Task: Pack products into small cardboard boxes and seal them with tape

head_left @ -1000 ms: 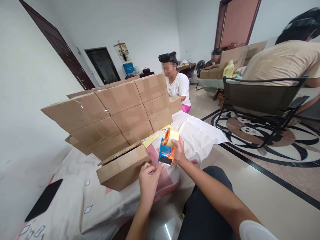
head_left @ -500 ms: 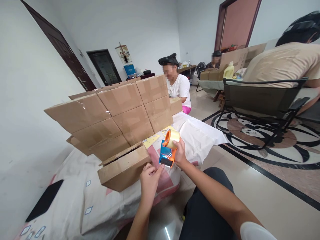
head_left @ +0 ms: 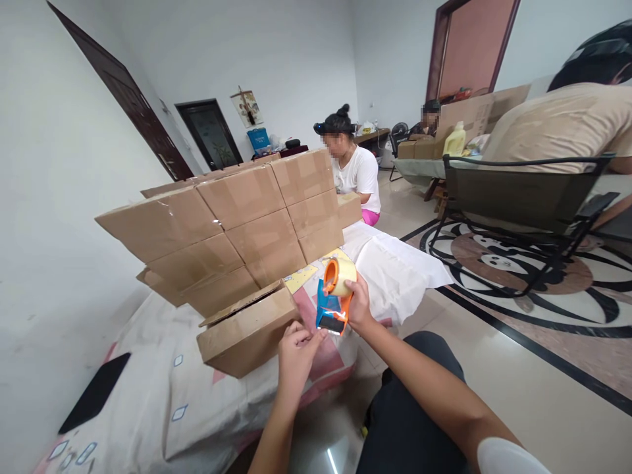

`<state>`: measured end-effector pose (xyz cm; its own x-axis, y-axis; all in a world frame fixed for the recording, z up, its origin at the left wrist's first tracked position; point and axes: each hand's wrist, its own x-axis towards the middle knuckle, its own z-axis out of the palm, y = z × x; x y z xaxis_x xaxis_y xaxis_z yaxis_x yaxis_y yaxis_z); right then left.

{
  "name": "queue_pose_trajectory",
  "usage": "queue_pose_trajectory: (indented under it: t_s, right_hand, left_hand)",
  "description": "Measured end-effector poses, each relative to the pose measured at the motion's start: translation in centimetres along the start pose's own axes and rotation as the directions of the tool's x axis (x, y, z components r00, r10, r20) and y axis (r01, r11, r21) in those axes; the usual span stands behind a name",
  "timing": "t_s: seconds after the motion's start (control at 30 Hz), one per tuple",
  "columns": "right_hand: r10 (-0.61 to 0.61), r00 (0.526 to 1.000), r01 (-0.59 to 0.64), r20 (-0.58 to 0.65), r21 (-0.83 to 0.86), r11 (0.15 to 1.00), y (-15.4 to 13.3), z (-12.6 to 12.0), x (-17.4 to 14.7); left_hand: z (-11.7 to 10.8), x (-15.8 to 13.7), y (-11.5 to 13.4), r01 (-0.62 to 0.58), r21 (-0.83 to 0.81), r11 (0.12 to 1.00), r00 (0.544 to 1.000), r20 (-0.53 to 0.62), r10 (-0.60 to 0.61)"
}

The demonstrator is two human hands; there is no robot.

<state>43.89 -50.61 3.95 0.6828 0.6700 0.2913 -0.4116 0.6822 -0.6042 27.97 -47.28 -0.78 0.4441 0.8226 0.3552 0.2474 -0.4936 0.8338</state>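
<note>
My right hand (head_left: 359, 304) is wrapped around an orange and blue tape dispenser (head_left: 333, 306), which carries a thick roll of pale yellow tape (head_left: 344, 276). Just below the dispenser's cutting end, my left hand (head_left: 297, 352) is closed in a pinch with its thumb toward the blade. Whatever lies between those fingertips is too small to make out. To the left of this hand, close to its knuckles, sits a cardboard box (head_left: 251, 336) with a gap along its top flaps.
Stacked cardboard boxes (head_left: 257, 224) stand behind the nearest box on a cloth-covered table (head_left: 222, 408). A black flat object (head_left: 93, 393) lies at left. Across the stack sits a person in white (head_left: 363, 171). At right another person (head_left: 557, 128) occupies a folding chair (head_left: 523, 197).
The whole view has shifted slightly. The tape dispenser has tilted a little and its cutting end sits slightly lower. Both hands keep nearly the same places.
</note>
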Motion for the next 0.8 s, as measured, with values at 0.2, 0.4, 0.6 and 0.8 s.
queue_pose_trajectory:
  t_s: [0.2,0.4,0.6,0.8]
  right_hand:
    - [0.037,0.999,-0.036,-0.039,0.02,0.999,0.4,0.1,0.3]
    - [0.019,0.996,-0.021,-0.089,-0.02,1.0,1.3,-0.2,0.2]
    - [0.002,0.993,-0.011,-0.115,-0.075,0.997,2.1,-0.1,0.4]
    - [0.017,0.994,-0.022,-0.104,-0.048,0.999,1.9,0.7,-0.1]
  left_hand:
    - [-0.7,-0.1,0.9,-0.115,0.113,0.987,0.993,0.018,0.114]
    - [-0.9,-0.2,0.7,-0.085,0.106,0.991,0.996,0.013,0.084]
    - [-1.4,-0.1,0.4,-0.102,0.139,0.985,0.995,0.0,0.103]
    - [-2.1,0.1,0.3,-0.172,0.17,0.97,0.985,-0.004,0.175]
